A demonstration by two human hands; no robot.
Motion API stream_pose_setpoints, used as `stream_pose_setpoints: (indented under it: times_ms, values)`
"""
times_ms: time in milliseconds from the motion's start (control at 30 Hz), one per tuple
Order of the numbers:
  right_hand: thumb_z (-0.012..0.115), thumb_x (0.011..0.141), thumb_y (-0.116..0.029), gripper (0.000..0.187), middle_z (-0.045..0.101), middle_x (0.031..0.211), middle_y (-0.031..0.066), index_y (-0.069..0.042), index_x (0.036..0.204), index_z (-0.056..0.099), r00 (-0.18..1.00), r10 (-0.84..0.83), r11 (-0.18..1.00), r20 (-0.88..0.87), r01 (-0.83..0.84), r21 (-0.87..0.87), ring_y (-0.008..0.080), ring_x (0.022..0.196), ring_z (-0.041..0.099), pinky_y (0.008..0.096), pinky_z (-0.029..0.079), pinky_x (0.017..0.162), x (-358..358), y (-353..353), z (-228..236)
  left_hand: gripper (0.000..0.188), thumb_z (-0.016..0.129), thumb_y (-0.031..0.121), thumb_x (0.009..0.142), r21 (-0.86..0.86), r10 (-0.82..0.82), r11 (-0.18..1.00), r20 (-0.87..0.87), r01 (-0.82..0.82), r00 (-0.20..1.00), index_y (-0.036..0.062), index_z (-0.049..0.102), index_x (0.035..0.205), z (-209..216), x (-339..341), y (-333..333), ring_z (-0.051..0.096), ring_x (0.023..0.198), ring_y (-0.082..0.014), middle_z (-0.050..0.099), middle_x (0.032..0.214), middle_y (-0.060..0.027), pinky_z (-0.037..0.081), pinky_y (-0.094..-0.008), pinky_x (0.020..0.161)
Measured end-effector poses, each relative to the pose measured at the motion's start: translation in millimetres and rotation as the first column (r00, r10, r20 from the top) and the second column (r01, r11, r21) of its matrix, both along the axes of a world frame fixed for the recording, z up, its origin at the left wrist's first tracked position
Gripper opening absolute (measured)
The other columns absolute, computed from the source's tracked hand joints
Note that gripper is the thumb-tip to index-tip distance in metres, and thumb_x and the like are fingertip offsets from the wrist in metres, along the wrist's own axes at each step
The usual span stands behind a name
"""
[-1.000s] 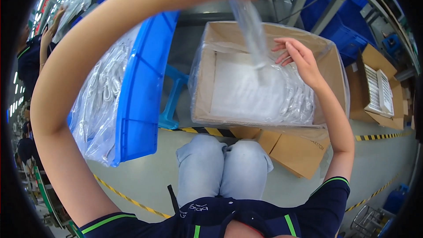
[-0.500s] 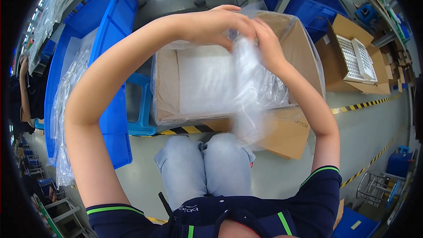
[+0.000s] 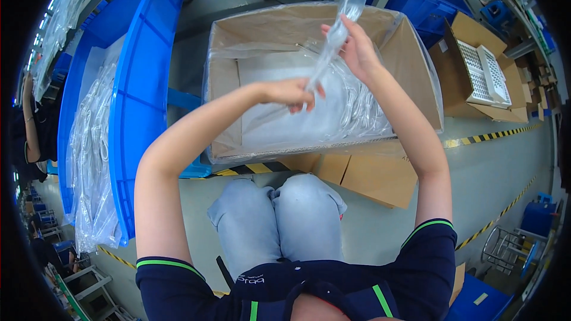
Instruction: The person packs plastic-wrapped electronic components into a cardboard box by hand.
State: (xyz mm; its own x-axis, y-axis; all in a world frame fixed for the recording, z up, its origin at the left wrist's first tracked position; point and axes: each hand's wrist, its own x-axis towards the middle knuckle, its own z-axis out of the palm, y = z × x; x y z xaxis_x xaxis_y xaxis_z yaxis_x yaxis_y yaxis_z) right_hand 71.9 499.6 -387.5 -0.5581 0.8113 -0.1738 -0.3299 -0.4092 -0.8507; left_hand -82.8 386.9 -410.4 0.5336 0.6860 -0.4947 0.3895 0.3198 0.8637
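Observation:
A long clear plastic bag (image 3: 336, 34), twisted narrow, runs slantwise between my hands over the open carton. Whatever lies inside it is too blurred to name. My left hand (image 3: 292, 93) is closed around its lower end. Higher up and to the right, my right hand (image 3: 358, 53) pinches the bag, whose loose top sticks up past the fingers. Below them the cardboard carton (image 3: 235, 38), lined with clear film, holds a flat whitish sheet (image 3: 267, 122). Several clear bags with white, cable-like contents (image 3: 361, 104) lie at its right side.
At my left a tilted blue bin (image 3: 140, 92) holds many clear bags (image 3: 89, 148). Flattened cardboard (image 3: 375, 175) lies under the carton's front edge. An open box with white trays (image 3: 485, 80) stands right. A person (image 3: 33, 119) is at the far left.
My hands have drawn apart: the left came down and nearer, while the right stayed high. The bag, hanging down before the carton earlier, is now stretched between them above it.

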Motion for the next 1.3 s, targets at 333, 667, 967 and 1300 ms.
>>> stream_pose_setpoints:
  times_ms: [333,667,967,1300]
  values:
    - [0.064,0.074,-0.021,0.048,0.059,0.091,0.0167,-0.002,0.110,0.037,0.669,-0.166,0.600,0.724,-0.514,0.613,0.0263,0.079,0.062,0.0360,0.050,0.068,-11,14,-83,0.040,0.056,0.014,0.072,0.250,-0.020,0.932,-0.685,0.261,0.728,0.0015,0.038,0.106,-121,39,-29,0.060,0.085,-0.0326,0.060,0.091,-0.0201,0.047,-0.0407,0.069]
    - [0.060,0.072,-0.038,0.044,0.063,0.087,0.0164,0.001,0.092,0.055,-0.141,-0.273,0.261,0.952,-0.963,-0.068,0.0277,0.082,0.062,0.0359,0.049,0.070,-1,11,-148,0.030,0.053,0.022,0.076,-0.180,-0.364,0.926,-0.660,0.332,0.657,0.0025,0.055,0.100,-102,67,-20,0.059,0.089,-0.0304,0.061,0.094,-0.0172,0.048,-0.0409,0.072]
    - [0.063,0.071,-0.024,0.035,0.062,0.086,0.0202,0.004,0.090,0.054,-0.019,-0.495,0.594,0.869,-0.737,0.323,0.0284,0.080,0.063,0.0372,0.051,0.069,12,34,-196,0.028,0.055,0.014,0.073,0.278,-0.212,0.841,-0.619,0.463,0.756,0.0006,0.051,0.097,-145,101,-15,0.059,0.084,-0.0366,0.060,0.090,-0.0213,0.047,-0.0432,0.073]
    - [0.052,0.073,-0.012,0.057,0.062,0.074,0.0195,0.005,0.121,0.027,-0.016,-0.518,0.300,0.855,-0.940,0.164,0.0301,0.067,0.063,0.0417,0.049,0.060,10,25,-164,0.039,0.057,0.018,0.076,-0.112,-0.285,0.956,-0.578,0.271,0.765,0.0048,0.049,0.111,-154,86,3,0.060,0.074,-0.0290,0.060,0.091,-0.0177,0.050,-0.0392,0.065]
